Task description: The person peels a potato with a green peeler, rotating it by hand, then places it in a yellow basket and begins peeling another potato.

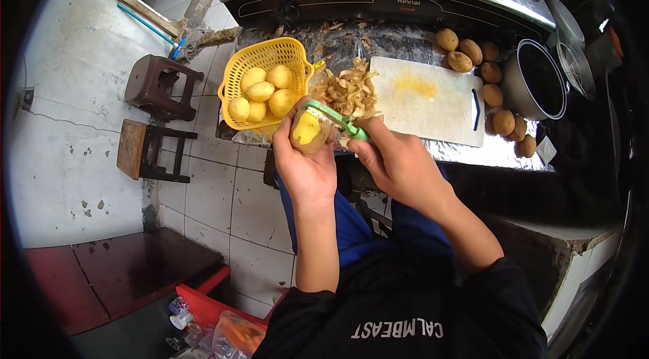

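Between the two hands, just over the surface (497, 153) edge, was a potato (306, 130), approx. half peeled: yellow flesh on top, brown skin lower down. L hand (304, 166) gripped it from below. R hand (395, 159) was clenched on a green peeler (338, 120), blade against the potato. Beyond the L hand, a yellow basket (233, 72) held approx. six peeled potatoes (260, 92). Ahead of the R hand lay a peel pile (350, 92), next to a white cutting board (433, 112). Further right of the R hand, abt. nine unpeeled potatoes (491, 73) sat by a pot (537, 78). Prob. under halfway done.
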Available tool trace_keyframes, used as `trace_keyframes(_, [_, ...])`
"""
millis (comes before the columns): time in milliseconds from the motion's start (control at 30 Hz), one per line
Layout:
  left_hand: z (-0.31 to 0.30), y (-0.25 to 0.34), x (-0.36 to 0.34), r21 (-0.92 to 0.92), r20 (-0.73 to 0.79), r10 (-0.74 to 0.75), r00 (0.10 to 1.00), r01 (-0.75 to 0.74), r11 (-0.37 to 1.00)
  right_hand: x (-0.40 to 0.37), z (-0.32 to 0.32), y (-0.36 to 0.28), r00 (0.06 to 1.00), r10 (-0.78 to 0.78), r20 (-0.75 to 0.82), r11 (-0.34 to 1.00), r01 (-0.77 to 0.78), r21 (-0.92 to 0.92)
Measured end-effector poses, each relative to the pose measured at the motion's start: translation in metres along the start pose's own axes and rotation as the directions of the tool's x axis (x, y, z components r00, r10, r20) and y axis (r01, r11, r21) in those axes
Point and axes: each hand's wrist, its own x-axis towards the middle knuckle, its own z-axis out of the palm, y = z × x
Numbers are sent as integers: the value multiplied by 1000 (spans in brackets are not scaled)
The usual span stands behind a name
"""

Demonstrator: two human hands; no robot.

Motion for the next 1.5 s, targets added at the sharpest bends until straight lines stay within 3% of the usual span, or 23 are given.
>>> trace_keyframes(333, [21,1,-19,-26,-28,60,998,-61,998,-24,16,-15,1000,-2,7,999,3,-34])
trace_keyframes(500, [32,-10,-30,57,-92,165,982,-160,985,-18,18,-22,994,51,-98,999,-49,16])
trace_keyframes(767, [20,-3,-26,-124,-113,61,992,-75,989,-25,24,-25,994,57,-95,998,-57,2])
trace_keyframes(833, [12,-3,-25,-222,92,79,993,-57,973,-21,23,-30,995,37,-92,999,-38,-3])
trace_keyframes(1000, [12,-4,-29,-320,7,19,1000,-16,947,-27,28,-32,996,65,-54,997,-66,-29])
trace_keyframes(1067, [9,-5,-31,-209,127,59,990,-31,978,-26,26,-33,995,81,-62,996,-83,-25])
trace_keyframes(1133, [7,0,-29,-221,147,37,988,-3,975,-24,26,-36,996,77,-41,997,-77,-2])
trace_keyframes(1200, [9,5,-29,-333,44,51,998,-33,942,-29,30,-35,996,86,-30,996,-86,-20])
trace_keyframes(1267, [6,5,-29,-351,35,68,997,-51,935,-32,34,-28,998,42,-36,996,-44,-78])
trace_keyframes(1367, [-4,3,-29,-253,83,41,996,-19,967,-26,29,-28,997,12,-77,998,-17,-58])
trace_keyframes(1433, [-9,5,-27,-365,262,21,965,79,928,-29,29,-28,996,19,-86,999,-23,-48])
trace_keyframes(1500, [-12,7,-28,-422,294,22,956,109,900,-31,29,-30,996,17,-86,999,-20,-35])
